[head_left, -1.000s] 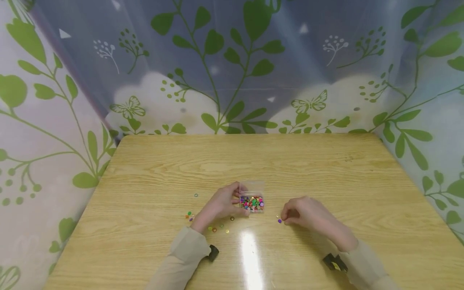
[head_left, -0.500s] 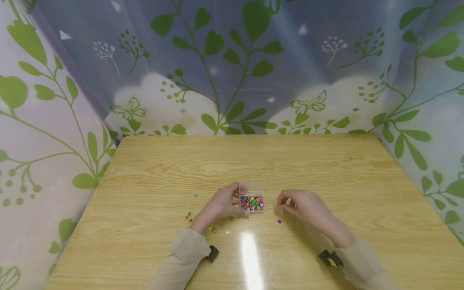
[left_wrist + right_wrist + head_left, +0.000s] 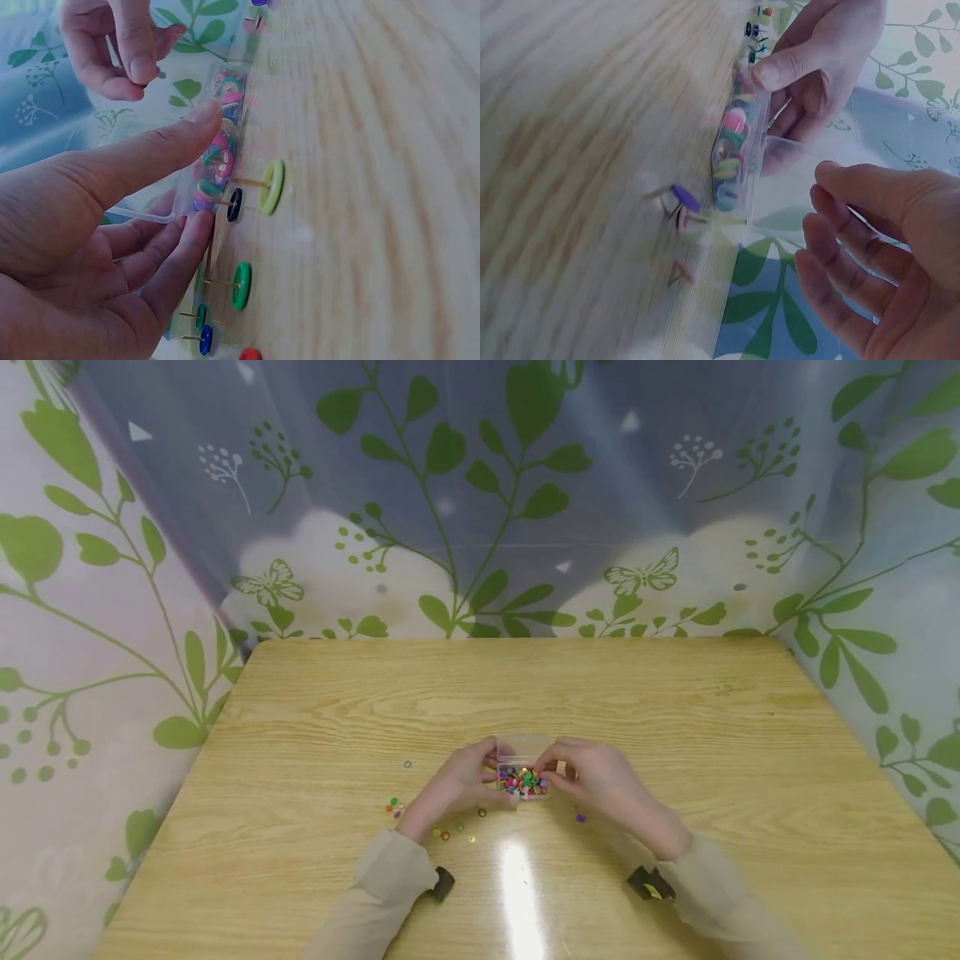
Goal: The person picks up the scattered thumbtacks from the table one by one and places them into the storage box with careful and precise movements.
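Observation:
A small clear plastic box (image 3: pixel 524 796) of colourful thumbtacks (image 3: pixel 525 779) lies on the table with its lid (image 3: pixel 523 747) raised. My left hand (image 3: pixel 459 781) holds the box from its left side, thumb along the front edge; the left wrist view shows the fingers against its end. Over the box's right side is my right hand (image 3: pixel 600 774), thumb and forefinger tips together. In the left wrist view a tiny dark bit shows at the right fingertips (image 3: pixel 142 71), seemingly a pinched thumbtack, mostly hidden. A purple thumbtack (image 3: pixel 685 198) lies on the table below the right hand.
Several loose thumbtacks lie left of the box and around the left forearm, among them a green one (image 3: pixel 393 802) and a yellow one (image 3: pixel 472 839). The left wrist view shows some points-up beside the box. A patterned curtain (image 3: pixel 480 527) stands behind the wooden table (image 3: pixel 480 693).
My right hand has risen from beside the loose thumbtacks and moved left to the box. The left hand keeps its hold, and the box stays in place.

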Available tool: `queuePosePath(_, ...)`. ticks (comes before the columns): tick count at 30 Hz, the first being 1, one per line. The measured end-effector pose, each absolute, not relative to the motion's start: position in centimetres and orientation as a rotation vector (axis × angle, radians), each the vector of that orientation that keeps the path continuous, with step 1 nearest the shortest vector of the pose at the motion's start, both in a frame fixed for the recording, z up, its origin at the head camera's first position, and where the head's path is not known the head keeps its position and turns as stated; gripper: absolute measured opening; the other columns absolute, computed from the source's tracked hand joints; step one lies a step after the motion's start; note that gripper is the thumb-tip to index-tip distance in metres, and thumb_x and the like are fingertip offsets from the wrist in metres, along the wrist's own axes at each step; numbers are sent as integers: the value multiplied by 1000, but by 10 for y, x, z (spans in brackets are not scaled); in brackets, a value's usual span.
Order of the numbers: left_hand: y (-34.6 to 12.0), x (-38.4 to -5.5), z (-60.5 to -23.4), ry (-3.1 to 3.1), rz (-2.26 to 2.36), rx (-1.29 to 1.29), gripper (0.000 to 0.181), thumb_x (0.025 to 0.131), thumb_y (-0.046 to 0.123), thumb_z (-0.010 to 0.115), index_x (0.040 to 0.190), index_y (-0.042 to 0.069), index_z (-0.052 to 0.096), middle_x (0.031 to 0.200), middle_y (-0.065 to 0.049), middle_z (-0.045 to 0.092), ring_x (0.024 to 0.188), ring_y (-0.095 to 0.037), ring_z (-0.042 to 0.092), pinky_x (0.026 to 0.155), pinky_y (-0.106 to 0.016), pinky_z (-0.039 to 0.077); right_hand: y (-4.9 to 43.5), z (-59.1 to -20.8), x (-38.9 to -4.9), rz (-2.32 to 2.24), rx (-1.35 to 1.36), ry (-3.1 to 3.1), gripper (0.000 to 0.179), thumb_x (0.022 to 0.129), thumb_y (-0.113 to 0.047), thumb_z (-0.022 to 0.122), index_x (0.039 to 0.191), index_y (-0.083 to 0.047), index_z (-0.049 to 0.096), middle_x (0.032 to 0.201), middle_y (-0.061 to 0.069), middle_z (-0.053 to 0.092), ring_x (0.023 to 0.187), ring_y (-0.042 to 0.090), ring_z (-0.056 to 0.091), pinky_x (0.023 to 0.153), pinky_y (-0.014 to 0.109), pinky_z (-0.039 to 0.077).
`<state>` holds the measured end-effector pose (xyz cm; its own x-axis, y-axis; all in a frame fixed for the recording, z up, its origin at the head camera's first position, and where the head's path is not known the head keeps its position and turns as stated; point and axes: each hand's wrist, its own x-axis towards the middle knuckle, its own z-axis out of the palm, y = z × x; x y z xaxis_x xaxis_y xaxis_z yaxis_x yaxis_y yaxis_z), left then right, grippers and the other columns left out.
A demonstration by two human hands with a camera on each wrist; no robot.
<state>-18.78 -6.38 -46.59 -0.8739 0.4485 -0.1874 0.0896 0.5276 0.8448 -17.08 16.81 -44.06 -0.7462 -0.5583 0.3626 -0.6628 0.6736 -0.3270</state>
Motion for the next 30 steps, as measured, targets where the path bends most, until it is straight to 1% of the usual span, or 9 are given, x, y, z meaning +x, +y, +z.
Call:
queuePosePath(5,-64,-188,-467,2382,1296,453,63,77,16,90,130,10,57,124,-10,61,116,-33,63,100,-40,56,169,-443,-170,720,1000,-2655,22,82,-4,82,100,-14,77,91,-3,74,62,2,59,52,13,47)
queuePosePath(9,-63,-188,-466,2390,1288,441,63,76,17,90,130,11,58,124,-11,61,116,-33,62,100,-41,55,176,-443,-170,710,971,-2677,22,83,-8,82,103,-15,76,94,-3,74,63,2,59,54,14,48)
queuePosePath(12,-63,-188,-466,2394,1283,424,63,76,18,90,130,12,58,125,-11,61,117,-34,62,101,-42,55,185,-443,-169,654,955,-2689,18,84,-10,82,100,-14,76,92,-3,74,64,2,59,54,15,48)
queuePosePath(14,-63,-188,-466,2393,1283,413,64,76,18,90,130,13,58,125,-12,61,118,-34,63,101,-42,55,190,-441,-168,623,948,-2724,15,84,-8,82,97,-14,76,89,-3,74,64,2,60,55,15,49)
queuePosePath(18,-64,-188,-466,2381,1291,405,64,76,18,90,131,12,58,126,-13,60,119,-35,62,102,-43,54,202,-438,-167,591,936,-2858,14,82,-7,83,93,-15,77,88,-4,74,69,5,63,60,19,53)
queuePosePath(23,-64,-188,-466,2384,1283,394,64,76,19,90,132,13,57,126,-13,59,119,-35,62,102,-43,54,211,-441,-165,558,946,-2981,14,80,-12,84,90,-18,77,86,-8,72,74,6,65,66,22,56)
queuePosePath(30,-63,-188,-466,2394,1264,384,64,76,19,90,131,14,58,126,-11,60,118,-33,62,103,-44,54,214,-446,-165,527,924,-2984,12,83,-10,81,85,-21,76,83,-11,70,73,6,65,62,22,55)
